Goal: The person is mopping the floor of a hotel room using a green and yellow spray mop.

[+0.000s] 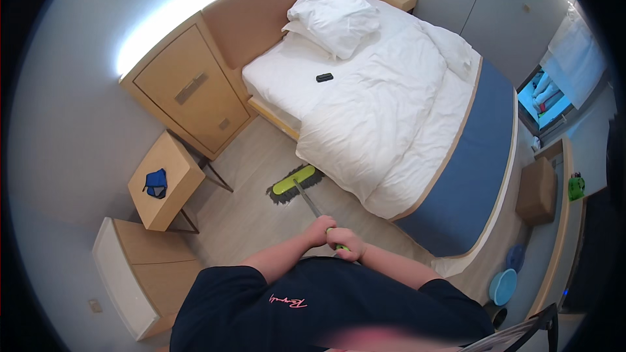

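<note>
A flat mop with a lime-green plate and grey fringe (294,180) lies on the light wood-look floor by the bed's side. Its grey metal handle (307,198) slants up toward my body. My left hand (346,243) is closed around the green grip at the upper end of the handle. Just beyond it, my right hand (319,230) is wrapped around the handle, nearer the mop head. The two hands are close together in front of my chest. The mop's fringe reaches the hanging edge of the white duvet (371,142).
A small wooden table (171,176) holding a blue cloth item (156,184) stands left, above a low cabinet (156,269). On the bed lies a black object (324,77). Right of the bed are a brown stool (537,190) and a light-blue basin (503,287).
</note>
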Tool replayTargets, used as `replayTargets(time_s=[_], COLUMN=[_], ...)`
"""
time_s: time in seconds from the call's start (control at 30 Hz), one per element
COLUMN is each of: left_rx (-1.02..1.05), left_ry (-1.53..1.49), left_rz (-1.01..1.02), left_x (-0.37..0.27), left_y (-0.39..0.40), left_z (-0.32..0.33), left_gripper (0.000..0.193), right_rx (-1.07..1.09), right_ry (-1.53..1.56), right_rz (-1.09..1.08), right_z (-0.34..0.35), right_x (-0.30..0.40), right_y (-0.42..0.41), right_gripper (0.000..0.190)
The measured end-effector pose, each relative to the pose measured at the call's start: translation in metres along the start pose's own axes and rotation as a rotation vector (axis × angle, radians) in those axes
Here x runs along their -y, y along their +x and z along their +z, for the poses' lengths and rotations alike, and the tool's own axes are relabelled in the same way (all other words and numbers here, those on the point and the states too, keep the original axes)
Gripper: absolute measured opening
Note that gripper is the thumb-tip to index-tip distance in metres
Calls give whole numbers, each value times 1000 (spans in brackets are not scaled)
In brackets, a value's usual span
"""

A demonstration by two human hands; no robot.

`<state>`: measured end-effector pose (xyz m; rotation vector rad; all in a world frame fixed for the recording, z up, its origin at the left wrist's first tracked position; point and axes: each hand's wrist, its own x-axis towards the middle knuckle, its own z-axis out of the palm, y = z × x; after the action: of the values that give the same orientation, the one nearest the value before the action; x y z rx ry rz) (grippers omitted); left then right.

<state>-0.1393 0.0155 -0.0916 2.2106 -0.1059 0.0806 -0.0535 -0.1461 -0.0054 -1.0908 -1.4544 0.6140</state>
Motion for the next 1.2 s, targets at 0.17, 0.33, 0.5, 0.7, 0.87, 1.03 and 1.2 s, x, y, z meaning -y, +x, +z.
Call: replayTargets(time_s=[0.17,0.33,0.5,0.7,0.87,1.03,1.2], left_rx=[27,65,210,375,474,372,316], left_ry=[83,73,57,-27,0,79,85], left_rz=[-65,-91,-97,-80,-45,-66,-78], left_x=[16,-5,-38,-30,-9,38,56], left_y=[-4,26,64,102,131,136,146], left_z=[5,2,-21,-40,-74,-103,-134], left_gripper=[25,19,20,18,20,20,18], right_rx=[128,75,73,-142,-214,-204,-183], right_ry=[-71,-54,40,54,80,4,25], right_rz=[73,143,281,318,374,357,332], right_z=[0,-33,-74,-90,-100,-97,-109], right_x=[-20,-1,45,45,21,-21,-47], right_y=[-13,-8,18,25,44,86,120], right_gripper=[32,34,46,68,69,75,78])
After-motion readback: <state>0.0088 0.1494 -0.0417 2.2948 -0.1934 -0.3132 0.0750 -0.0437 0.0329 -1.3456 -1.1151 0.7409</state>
